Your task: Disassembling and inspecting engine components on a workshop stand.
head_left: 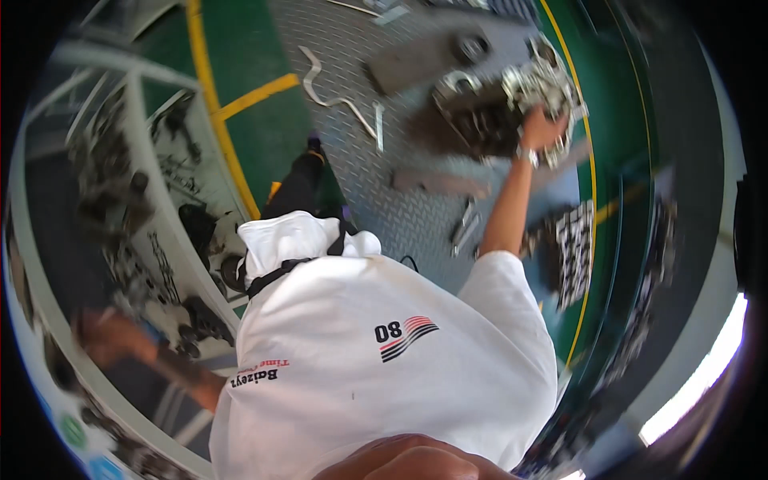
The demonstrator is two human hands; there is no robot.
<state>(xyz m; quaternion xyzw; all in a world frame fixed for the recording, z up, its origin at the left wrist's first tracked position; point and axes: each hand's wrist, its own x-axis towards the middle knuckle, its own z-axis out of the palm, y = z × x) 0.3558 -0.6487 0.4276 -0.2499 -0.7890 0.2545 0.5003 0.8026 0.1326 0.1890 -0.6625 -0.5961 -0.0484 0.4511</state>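
My right hand [544, 129] reaches far forward, its fingers bent over the edge of a silvery metal engine casting [552, 84]. Openings and a hollow dark inside show in that casting, and part of my grip is hidden by the hand itself. Out to the left, my left hand [116, 336] is smeared by motion beside a white-framed shelf [148, 160] of metal parts. Whether its fingers hold anything does not show. Behind the casting lies a flat grey metal piece with a round dark ring [470, 48].
On the tread-plate surface [352, 180] lie a bent pale strip [320, 92], a brownish bar [438, 182] and slim metal tools [464, 228]. A ridged metal block [573, 252] stands at the right. Yellow lines [222, 144] cross the green floor [248, 48].
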